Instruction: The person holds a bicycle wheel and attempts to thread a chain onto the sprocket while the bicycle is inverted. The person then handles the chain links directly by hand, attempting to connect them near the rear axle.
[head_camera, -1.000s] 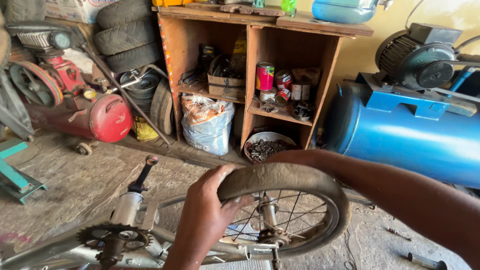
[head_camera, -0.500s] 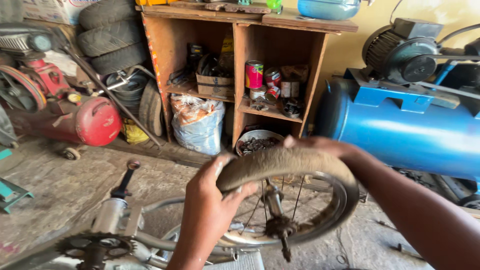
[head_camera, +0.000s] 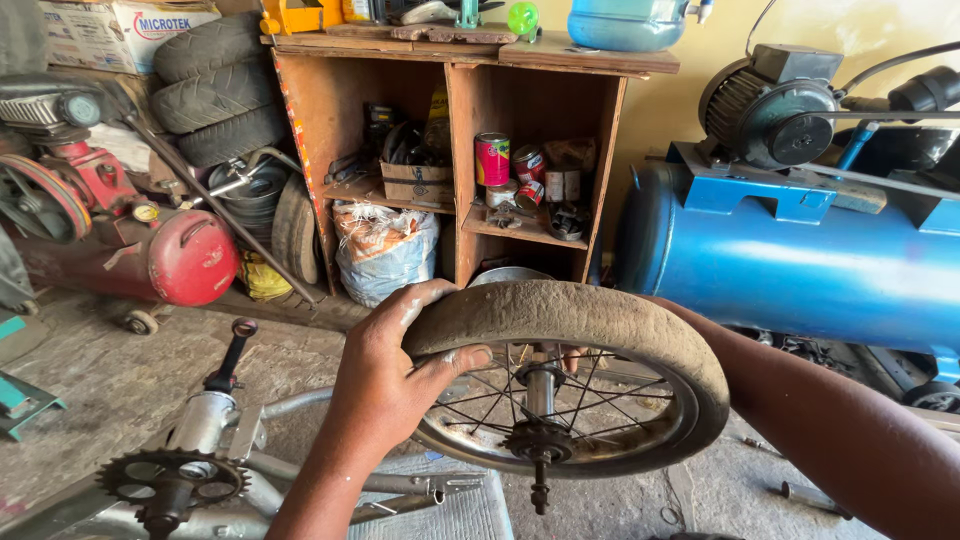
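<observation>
- A small bicycle wheel with a dusty, worn grey rubber tyre (head_camera: 590, 315) is held low in the middle of the view, above the concrete floor (head_camera: 90, 385), still seated in the silver bicycle frame (head_camera: 290, 405), which lies upside down.
- The tyre's left shoulder is clasped by the left hand (head_camera: 385, 385): the thumb lies over the tread, the fingers (head_camera: 455, 360) curl under the sidewall, so the grip is closed on the tyre.
- The right hand is hidden behind the far side of the wheel; only its forearm (head_camera: 840, 430) is seen reaching in, and the state of that grip cannot be told.
- The tyre appears to sit lifted and loose above the metal rim (head_camera: 560, 462) along the top, while the lower part remains around it; removal is judged as partly done, with the bottom stretch left to free.
- The spokes and the axle with a small sprocket (head_camera: 538, 440) are seen inside the rim.
- A toothed chainring (head_camera: 170, 480) and a black pedal arm (head_camera: 228, 355) are seen to the left.
- Behind stand a wooden shelf unit (head_camera: 460, 150) with tins, a blue compressor tank (head_camera: 800, 270), a red compressor tank (head_camera: 190, 258) and stacked black tyres (head_camera: 215, 90).
</observation>
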